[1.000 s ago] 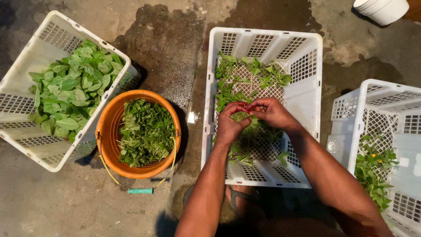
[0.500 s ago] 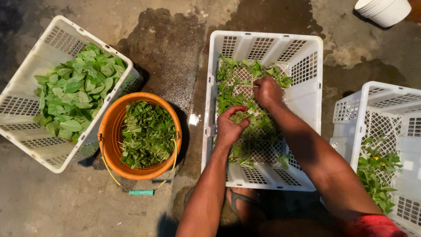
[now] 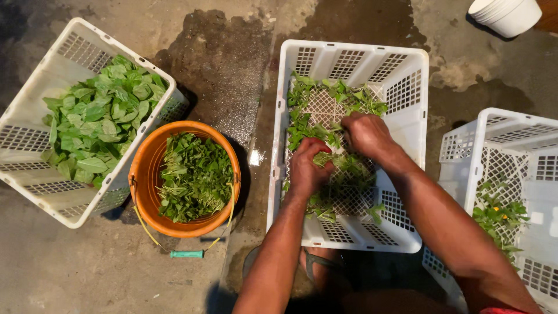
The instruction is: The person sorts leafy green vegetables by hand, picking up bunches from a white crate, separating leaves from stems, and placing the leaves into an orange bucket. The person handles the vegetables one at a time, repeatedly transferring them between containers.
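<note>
Both my hands are inside the middle white plastic crate point(image 3: 412, 87), which holds loose green leafy sprigs point(image 3: 334, 99) on its mesh floor. My left hand point(image 3: 308, 168) is curled around a sprig of greens near the crate's left side. My right hand point(image 3: 366, 135) is closed on the same bunch of greens just to the right and slightly farther away. The two hands almost touch.
An orange bucket point(image 3: 145, 168) of trimmed greens stands left of the crate. A tilted white crate point(image 3: 35, 104) with broad leaves lies at far left. Another white crate point(image 3: 494, 134) with a few greens sits at right. A white tub point(image 3: 505, 14) is at top right. The concrete floor is wet.
My right hand reached to the crate's far end half a second ago and has come back beside my left hand, which stayed near the middle of the crate.
</note>
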